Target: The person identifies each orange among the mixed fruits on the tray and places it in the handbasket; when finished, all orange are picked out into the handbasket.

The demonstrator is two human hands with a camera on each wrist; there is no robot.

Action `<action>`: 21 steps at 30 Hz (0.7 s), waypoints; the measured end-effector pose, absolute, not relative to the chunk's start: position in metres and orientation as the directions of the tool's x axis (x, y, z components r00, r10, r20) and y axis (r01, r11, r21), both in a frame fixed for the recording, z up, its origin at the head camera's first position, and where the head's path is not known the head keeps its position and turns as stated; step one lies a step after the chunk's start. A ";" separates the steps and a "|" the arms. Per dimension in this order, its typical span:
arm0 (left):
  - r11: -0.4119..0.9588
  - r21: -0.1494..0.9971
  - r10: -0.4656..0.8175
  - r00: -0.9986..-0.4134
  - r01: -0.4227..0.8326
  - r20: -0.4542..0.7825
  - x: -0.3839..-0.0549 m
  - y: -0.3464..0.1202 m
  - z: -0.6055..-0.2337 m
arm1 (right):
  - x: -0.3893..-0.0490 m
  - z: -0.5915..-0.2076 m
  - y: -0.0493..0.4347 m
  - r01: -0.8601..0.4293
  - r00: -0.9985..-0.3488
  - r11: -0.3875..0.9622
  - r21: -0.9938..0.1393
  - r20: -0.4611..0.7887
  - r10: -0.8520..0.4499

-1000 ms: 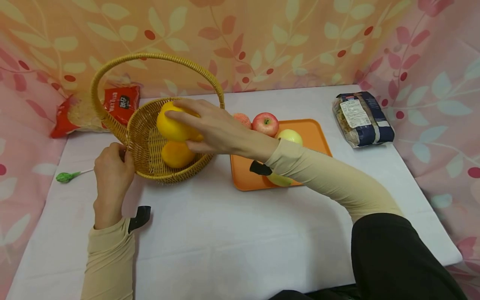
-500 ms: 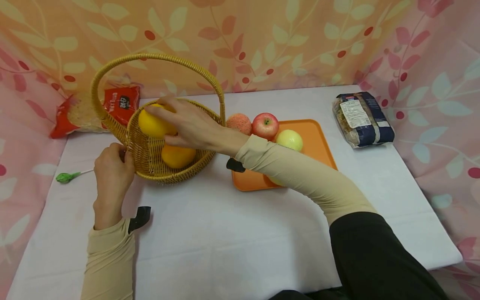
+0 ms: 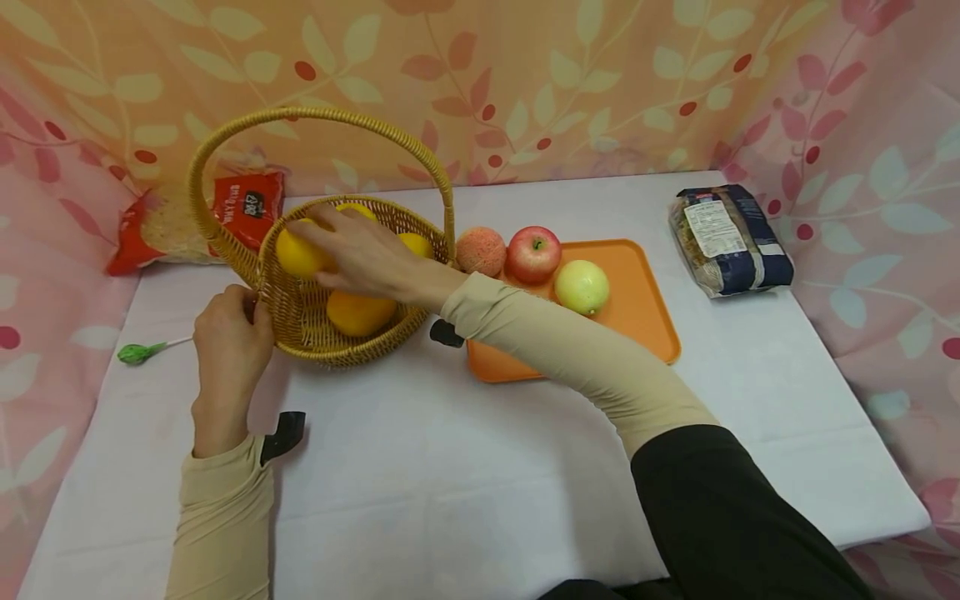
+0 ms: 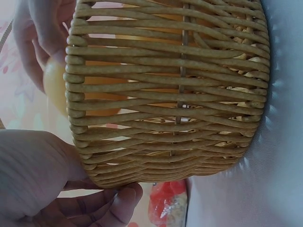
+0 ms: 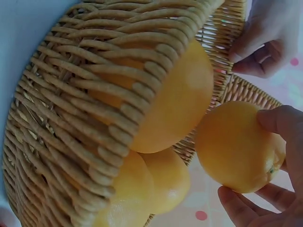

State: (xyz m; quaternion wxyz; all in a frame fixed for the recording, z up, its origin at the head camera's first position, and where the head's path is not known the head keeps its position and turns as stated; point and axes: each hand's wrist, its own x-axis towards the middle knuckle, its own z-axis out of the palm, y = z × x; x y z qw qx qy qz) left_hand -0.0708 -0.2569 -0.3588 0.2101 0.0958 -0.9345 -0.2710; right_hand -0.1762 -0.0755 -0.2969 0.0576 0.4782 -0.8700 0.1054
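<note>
My right hand reaches into the wicker basket and grips a round yellow-orange fruit, apparently an orange, near the basket's left inner side. In the right wrist view, thumb and fingers span that orange, its stem end facing my palm. Several similar fruits lie in the basket: a deeper-coloured orange at the front, and yellow ones partly hidden behind my right hand. My left hand pinches the basket's left rim; in the left wrist view the thumb and fingers close around its edge.
An orange tray sits right of the basket, with a red apple, a rough pinkish fruit and a pale green fruit. A red bag, a navy bag and a green-tipped stick lie around. The basket handle arches high.
My right hand has moved left inside the basket with the orange, lower against its left side. Yellow fruits behind that hand have come into sight. My left hand stays on the rim.
</note>
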 end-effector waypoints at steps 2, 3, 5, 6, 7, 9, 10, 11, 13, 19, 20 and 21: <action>0.834 0.548 -0.293 -0.892 -0.062 0.345 -0.071 -0.256 -0.359 | -0.176 -0.299 -0.077 -0.838 -0.545 0.537 -0.094 0.183 -0.818; 0.834 0.548 -0.294 -0.891 -0.062 0.346 -0.071 -0.256 -0.358 | -0.177 -0.300 -0.078 -0.836 -0.548 0.543 -0.079 0.174 -0.818; 0.833 0.550 -0.296 -0.891 -0.065 0.344 -0.071 -0.256 -0.358 | -0.178 -0.301 -0.080 -0.831 -0.555 0.554 -0.059 0.158 -0.816; 0.832 0.551 -0.296 -0.891 -0.065 0.343 -0.071 -0.256 -0.358 | -0.178 -0.301 -0.081 -0.829 -0.558 0.556 -0.059 0.154 -0.816; 0.832 0.551 -0.296 -0.892 -0.065 0.342 -0.071 -0.256 -0.358 | -0.179 -0.302 -0.081 -0.830 -0.557 0.555 -0.059 0.151 -0.817; 0.832 0.551 -0.296 -0.892 -0.066 0.340 -0.070 -0.256 -0.358 | -0.180 -0.303 -0.083 -0.834 -0.551 0.548 -0.065 0.149 -0.821; 0.832 0.551 -0.297 -0.893 -0.068 0.338 -0.070 -0.256 -0.358 | -0.181 -0.304 -0.084 -0.836 -0.549 0.544 -0.071 0.147 -0.823; 0.831 0.552 -0.297 -0.894 -0.069 0.336 -0.070 -0.256 -0.358 | -0.181 -0.305 -0.085 -0.838 -0.546 0.541 -0.074 0.145 -0.825; 0.832 0.551 -0.297 -0.895 -0.073 0.331 -0.070 -0.256 -0.358 | -0.182 -0.307 -0.087 -0.841 -0.541 0.537 -0.074 0.137 -0.830; 0.833 0.547 -0.297 -0.900 -0.081 0.320 -0.070 -0.258 -0.358 | -0.183 -0.311 -0.090 -0.828 -0.560 0.559 -0.040 0.091 -0.823; 0.834 0.546 -0.297 -0.900 -0.081 0.319 -0.070 -0.258 -0.358 | -0.183 -0.311 -0.091 -0.827 -0.563 0.562 -0.034 0.084 -0.822; 0.834 0.546 -0.297 -0.900 -0.083 0.318 -0.070 -0.258 -0.358 | -0.183 -0.311 -0.091 -0.826 -0.564 0.563 -0.027 0.079 -0.822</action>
